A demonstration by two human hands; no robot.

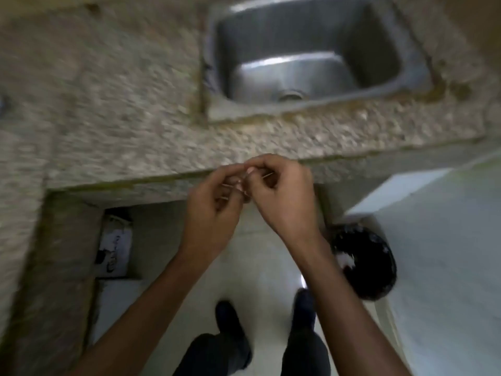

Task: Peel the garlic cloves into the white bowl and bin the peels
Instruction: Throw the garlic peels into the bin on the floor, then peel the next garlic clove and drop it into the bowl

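Both hands meet in front of the counter's front edge, fingers curled together. My left hand [214, 207] and my right hand [279, 191] pinch thin, pale bits of garlic peel [248, 175] between their fingertips; whether a clove lies inside the grip is hidden. A black bin [363, 256] with a dark liner stands on the floor, down to the right of my right wrist. The white bowl is not in view. The picture is blurred by motion.
A speckled stone counter [122, 109] runs across the top, with a steel sink [306, 58] set in it. Under the counter's left part stands a printed box [115, 242]. My two feet [265, 321] stand on a pale tiled floor.
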